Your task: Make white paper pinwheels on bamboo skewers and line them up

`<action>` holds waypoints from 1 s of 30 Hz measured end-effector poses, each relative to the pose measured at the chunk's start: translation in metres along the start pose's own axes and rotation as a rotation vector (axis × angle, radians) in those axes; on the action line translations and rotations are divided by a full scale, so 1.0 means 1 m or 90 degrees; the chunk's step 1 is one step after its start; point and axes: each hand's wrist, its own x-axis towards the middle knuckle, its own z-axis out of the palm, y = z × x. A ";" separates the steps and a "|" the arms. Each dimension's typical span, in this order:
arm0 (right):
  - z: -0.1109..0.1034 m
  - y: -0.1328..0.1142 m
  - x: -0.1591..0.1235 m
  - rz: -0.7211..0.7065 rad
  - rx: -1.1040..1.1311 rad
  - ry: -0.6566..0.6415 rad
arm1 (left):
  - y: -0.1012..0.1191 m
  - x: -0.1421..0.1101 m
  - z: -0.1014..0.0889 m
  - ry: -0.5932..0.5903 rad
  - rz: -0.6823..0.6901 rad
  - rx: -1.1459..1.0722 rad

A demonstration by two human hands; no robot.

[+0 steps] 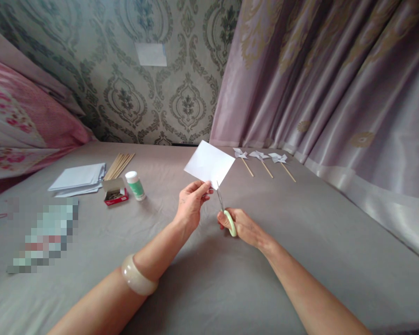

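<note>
My left hand (192, 201) pinches the near edge of a white sheet of paper (210, 162), thumb on top, and holds it up in front of me. In my right hand (240, 224) is a pair of scissors (232, 224) with pale green handles. Its blades point away from me and meet the paper's near corner, just right of my left fingertips. Whether they have cut into the sheet is too small to tell. Beyond the paper to the right lie three paper pinwheels (260, 156) on wooden sticks.
On the grey cloth surface (209, 279) at left are a stack of folded white paper (78, 177), a bundle of wooden sticks (119, 165), an open red box (116, 200) of small items, a white-and-green glue bottle (136, 186) and a blurred packet (47, 237). Curtains (317, 83) hang at right.
</note>
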 end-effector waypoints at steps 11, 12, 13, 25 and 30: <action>0.001 -0.002 0.001 0.012 0.027 0.035 | -0.003 -0.003 0.002 0.029 -0.017 -0.015; 0.001 -0.002 0.001 0.014 0.030 0.041 | -0.004 -0.004 0.003 0.029 -0.015 -0.017; 0.001 -0.002 0.001 0.017 0.032 0.046 | -0.004 -0.004 0.003 0.028 -0.013 -0.017; 0.003 -0.005 0.000 0.032 0.044 0.083 | -0.005 -0.006 0.005 0.041 -0.026 -0.059; 0.003 -0.005 0.000 0.034 0.042 0.077 | -0.006 -0.007 0.005 0.037 -0.034 -0.078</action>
